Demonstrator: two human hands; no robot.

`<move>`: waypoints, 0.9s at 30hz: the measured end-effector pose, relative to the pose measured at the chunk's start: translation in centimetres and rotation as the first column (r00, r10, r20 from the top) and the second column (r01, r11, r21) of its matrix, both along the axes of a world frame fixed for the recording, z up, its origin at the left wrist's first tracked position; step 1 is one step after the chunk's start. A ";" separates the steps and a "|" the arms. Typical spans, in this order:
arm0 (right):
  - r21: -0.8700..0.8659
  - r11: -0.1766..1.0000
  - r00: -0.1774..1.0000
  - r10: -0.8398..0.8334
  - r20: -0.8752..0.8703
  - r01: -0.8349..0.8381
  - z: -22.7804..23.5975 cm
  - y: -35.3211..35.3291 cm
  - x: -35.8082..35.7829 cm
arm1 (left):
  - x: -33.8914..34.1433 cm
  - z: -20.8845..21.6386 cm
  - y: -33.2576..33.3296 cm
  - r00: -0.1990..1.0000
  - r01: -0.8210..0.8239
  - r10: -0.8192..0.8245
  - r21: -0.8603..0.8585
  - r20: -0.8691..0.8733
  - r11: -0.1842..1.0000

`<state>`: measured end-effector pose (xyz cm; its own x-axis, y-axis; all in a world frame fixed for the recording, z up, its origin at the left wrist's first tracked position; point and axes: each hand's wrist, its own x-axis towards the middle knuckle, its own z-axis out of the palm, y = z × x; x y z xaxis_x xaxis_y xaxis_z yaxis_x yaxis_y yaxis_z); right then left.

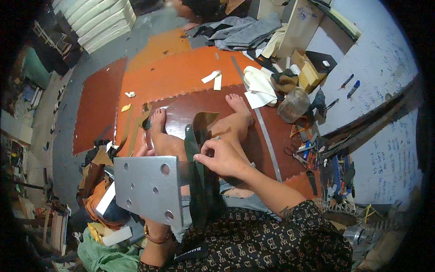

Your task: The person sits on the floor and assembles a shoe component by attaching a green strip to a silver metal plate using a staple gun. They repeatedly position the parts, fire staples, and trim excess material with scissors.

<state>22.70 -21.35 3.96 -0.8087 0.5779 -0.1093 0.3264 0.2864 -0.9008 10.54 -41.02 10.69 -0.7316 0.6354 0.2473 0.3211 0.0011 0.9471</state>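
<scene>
My right hand (220, 156) is closed, thumb and fingers pinching the edge of a dark green leather piece (195, 181). The piece stands upright over my lap and curls at the top, where its brown underside shows. Just left of it is a silver metal plate (147, 186) with several round holes. My left hand (144, 151) is mostly behind this plate; only some fingertips show above its top edge, and the wrist with a bracelet shows below. What the left fingers hold is hidden. A dark part bridges the plate's right side and the leather.
Orange and brown sheets (172, 63) cover the floor around my bare feet, with a long metal ruler (267, 140) at right. Pens and tools (308, 152), a clear jar (293, 105) and white cloth (260, 86) crowd the right side. A green cloth (102, 254) lies lower left.
</scene>
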 end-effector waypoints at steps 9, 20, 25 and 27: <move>-0.097 0.993 0.987 0.053 -0.152 -0.069 -2.2 0.4 -0.6 | 2.5 -7.8 0.1 0.970 0.168 -0.214 -0.316 -0.119 0.934; -0.162 0.987 0.994 -0.005 -0.112 -0.013 -2.4 0.9 0.3 | 4.2 -7.0 1.0 0.928 0.074 -0.222 -0.437 -0.298 0.896; -0.220 0.975 0.993 -0.011 -0.121 -0.016 -3.4 1.1 0.6 | 5.6 -6.2 2.3 0.985 0.088 -0.127 -0.291 -0.117 0.953; -0.215 0.976 0.990 -0.011 -0.142 -0.020 -3.5 1.1 0.5 | 5.8 -5.8 2.3 0.981 0.060 -0.113 -0.309 -0.157 0.949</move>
